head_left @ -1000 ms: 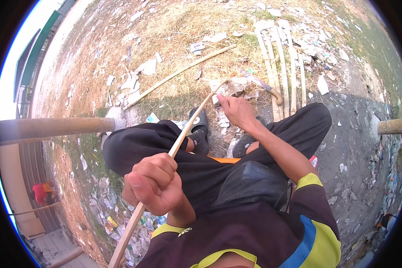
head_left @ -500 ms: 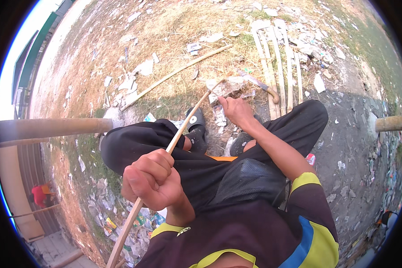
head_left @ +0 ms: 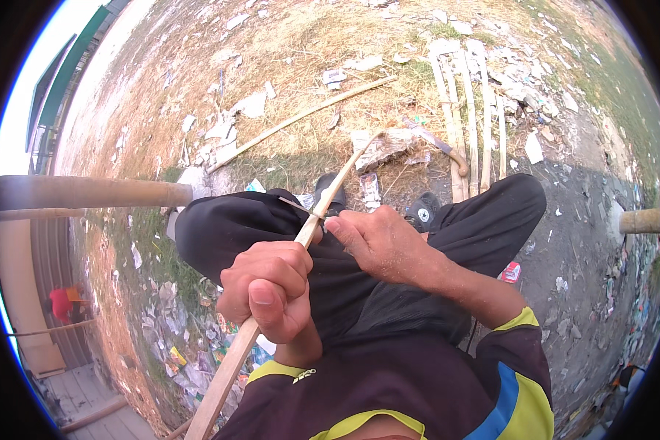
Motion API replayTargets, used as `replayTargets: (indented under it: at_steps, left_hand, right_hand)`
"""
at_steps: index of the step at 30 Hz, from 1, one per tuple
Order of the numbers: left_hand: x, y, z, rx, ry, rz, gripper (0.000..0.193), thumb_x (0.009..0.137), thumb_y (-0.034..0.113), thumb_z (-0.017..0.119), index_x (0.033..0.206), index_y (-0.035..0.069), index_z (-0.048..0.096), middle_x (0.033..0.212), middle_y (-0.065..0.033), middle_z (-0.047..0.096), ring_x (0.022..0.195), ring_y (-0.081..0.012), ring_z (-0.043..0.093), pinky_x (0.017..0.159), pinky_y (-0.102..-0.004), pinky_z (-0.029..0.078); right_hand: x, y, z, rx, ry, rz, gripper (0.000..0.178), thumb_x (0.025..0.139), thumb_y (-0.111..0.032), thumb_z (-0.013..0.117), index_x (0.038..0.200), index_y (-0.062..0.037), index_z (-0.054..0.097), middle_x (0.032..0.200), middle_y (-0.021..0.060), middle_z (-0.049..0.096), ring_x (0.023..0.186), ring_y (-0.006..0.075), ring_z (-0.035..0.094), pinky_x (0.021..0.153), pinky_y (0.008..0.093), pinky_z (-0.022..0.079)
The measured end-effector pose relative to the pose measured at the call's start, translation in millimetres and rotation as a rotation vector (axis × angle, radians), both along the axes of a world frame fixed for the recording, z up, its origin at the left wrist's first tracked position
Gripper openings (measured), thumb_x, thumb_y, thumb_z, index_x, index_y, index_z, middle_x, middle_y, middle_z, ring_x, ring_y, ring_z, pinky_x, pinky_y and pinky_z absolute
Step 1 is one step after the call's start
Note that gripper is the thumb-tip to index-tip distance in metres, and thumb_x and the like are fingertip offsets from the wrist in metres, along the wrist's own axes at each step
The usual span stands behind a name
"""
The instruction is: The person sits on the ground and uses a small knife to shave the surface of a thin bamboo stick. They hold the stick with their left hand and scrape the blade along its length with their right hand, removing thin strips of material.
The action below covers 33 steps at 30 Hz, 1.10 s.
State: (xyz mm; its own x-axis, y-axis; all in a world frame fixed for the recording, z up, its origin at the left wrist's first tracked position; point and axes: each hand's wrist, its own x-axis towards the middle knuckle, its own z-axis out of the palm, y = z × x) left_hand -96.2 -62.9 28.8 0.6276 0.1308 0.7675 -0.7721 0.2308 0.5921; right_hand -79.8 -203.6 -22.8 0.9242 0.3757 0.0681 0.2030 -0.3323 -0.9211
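A long pale bamboo strip (head_left: 337, 187) runs from the lower left up across my lap to the littered ground ahead. My left hand (head_left: 270, 290) is closed around it near its lower part. My right hand (head_left: 378, 240) sits just above, fingers at the strip, and seems to hold a thin dark blade (head_left: 299, 207) against the strip; the grip is partly hidden. My legs in black trousers (head_left: 235, 227) lie under both hands.
Several split bamboo slats (head_left: 471, 110) lie on the ground ahead right, with a knife (head_left: 438, 144) beside them. A long thin cane (head_left: 301, 119) lies ahead left. A thick bamboo pole (head_left: 88, 195) crosses at left. Scraps and litter cover the ground. A person in red (head_left: 64, 302) stands far left.
My right hand has come back from the far end of the strip to a spot just above my left hand. My left hand kept its hold.
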Motion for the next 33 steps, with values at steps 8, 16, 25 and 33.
replayTargets:
  at_steps: [8,16,25,33]
  left_hand:
    - [-1.9,5.5,0.9,0.058,-0.03,-0.053,0.048,0.097,0.009,0.036,0.051,0.011,0.022,0.041,-0.0012,0.031,0.03,-0.0075,0.023,0.029,-0.0243,0.022]
    - [-3.5,-4.0,2.1,0.079,-0.039,-0.057,0.047,0.095,0.006,0.037,0.051,0.011,0.022,0.04,-0.0005,0.032,0.03,-0.0071,0.024,0.028,-0.024,0.024]
    - [-5.0,-0.5,-0.8,0.062,-0.033,-0.047,0.048,0.097,0.008,0.034,0.052,0.013,0.019,0.041,0.0001,0.031,0.03,-0.0065,0.024,0.029,-0.0238,0.024]
    - [-0.3,3.1,0.1,0.033,-0.004,-0.036,0.048,0.097,0.01,0.037,0.052,0.011,0.022,0.041,-0.0003,0.032,0.031,-0.0071,0.025,0.029,-0.0242,0.024]
  right_hand:
    - [-9.0,-0.6,13.4,-0.329,-0.173,-0.007,0.039,0.098,-0.031,0.047,0.072,-0.0035,0.055,0.055,0.0184,0.053,0.051,0.0401,0.056,0.046,0.045,0.043]
    - [-14.0,-6.9,-16.2,-0.181,-0.162,-0.099,0.044,0.097,-0.036,0.048,0.068,-0.0041,0.057,0.053,0.019,0.054,0.05,0.0386,0.057,0.046,0.0452,0.044]
    - [-14.5,-5.9,-23.5,0.04,-0.117,-0.031,0.045,0.099,-0.035,0.045,0.07,-0.0018,0.058,0.057,0.0201,0.054,0.052,0.0396,0.055,0.047,0.0449,0.042]
    - [-2.7,-4.6,-27.8,0.014,-0.151,-0.046,0.043,0.099,-0.032,0.045,0.07,-0.0023,0.058,0.055,0.019,0.054,0.051,0.0387,0.057,0.046,0.0442,0.043]
